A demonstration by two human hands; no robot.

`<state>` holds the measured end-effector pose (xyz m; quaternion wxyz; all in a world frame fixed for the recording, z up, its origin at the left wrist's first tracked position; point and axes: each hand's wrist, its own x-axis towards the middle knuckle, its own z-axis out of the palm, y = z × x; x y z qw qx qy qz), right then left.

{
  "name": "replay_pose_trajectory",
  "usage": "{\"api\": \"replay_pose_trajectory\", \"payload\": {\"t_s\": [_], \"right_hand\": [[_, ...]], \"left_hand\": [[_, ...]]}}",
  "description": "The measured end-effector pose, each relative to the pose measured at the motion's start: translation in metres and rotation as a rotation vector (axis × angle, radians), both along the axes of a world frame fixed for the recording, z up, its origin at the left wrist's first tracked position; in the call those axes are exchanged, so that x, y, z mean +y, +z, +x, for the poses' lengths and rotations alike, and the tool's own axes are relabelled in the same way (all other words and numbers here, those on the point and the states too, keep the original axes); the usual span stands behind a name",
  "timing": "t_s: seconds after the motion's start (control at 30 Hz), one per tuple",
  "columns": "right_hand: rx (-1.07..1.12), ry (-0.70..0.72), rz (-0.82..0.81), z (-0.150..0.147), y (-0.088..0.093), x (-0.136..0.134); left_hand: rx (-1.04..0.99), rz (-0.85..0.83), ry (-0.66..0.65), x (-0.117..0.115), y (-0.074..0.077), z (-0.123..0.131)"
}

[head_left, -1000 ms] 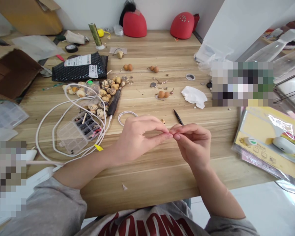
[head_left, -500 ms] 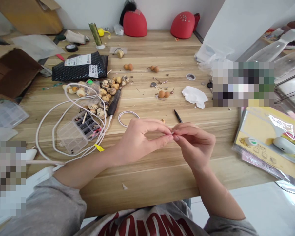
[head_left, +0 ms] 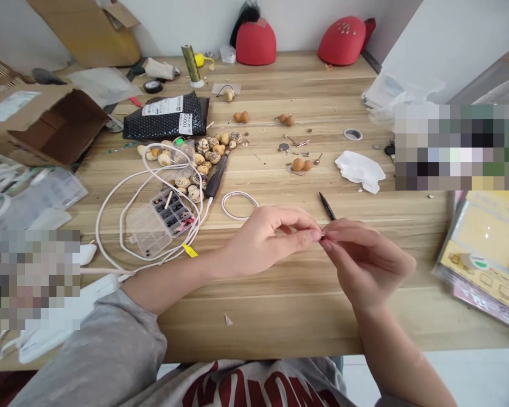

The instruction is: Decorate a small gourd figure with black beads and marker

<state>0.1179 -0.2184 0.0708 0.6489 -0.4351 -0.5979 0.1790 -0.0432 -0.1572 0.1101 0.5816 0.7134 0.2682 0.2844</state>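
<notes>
Dark speck of a piece [head_left: 322,238] | pinched by left hand [head_left: 275,240] and right hand [head_left: 367,263], near pen [head_left: 327,206] | fingertip adjusting, seemingly; next wants steadiness

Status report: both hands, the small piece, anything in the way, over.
Left hand, right hand: fingers pinched at a small dark piece. Piece mostly covered. Black pen just beyond right hand, apparently not blocking.

Wall [head_left: 165,28]: plain, pale, behind the table [head_left: 254,322]
Table: light brown wood with long streaks
Floor [head_left: 483,373]: white, past the near edge
Light: soft
</notes>
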Motion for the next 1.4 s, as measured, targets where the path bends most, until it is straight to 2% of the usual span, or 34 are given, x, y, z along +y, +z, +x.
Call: {"api": "replay_pose_trajectory", "payload": {"t_s": [0.13,0.37,0.47,0.73,1.0,1.27,1.4], "right_hand": [[0.001,0.009,-0.004,-0.0007,0.0005,-0.0004],[-0.073,0.027,0.057,-0.0001,0.0005,0.0001],[-0.079,0.039,0.054,-0.0010,0.0005,0.0005],[-0.106,0.114,0.066,-0.0017,0.0020,0.0006],[-0.163,0.101,0.107,0.0011,0.0029,0.0009],[-0.145,0.133,0.122,0.0017,0.0032,0.0023],[-0.076,0.154,0.074,0.0006,0.0037,0.0020]], "left_hand": [[0.018,0.068,0.009,0.0000,0.0002,0.0005],[0.073,0.296,0.039,-0.0020,0.0015,-0.0013],[0.071,0.333,0.075,-0.0037,0.0034,-0.0014],[0.029,0.313,0.110,-0.0056,0.0034,-0.0020],[0.054,0.279,0.101,-0.0058,0.0044,-0.0023],[0.064,0.229,0.090,-0.0037,0.0072,-0.0020],[0.062,0.192,0.071,-0.0017,0.0083,-0.0025]]}}
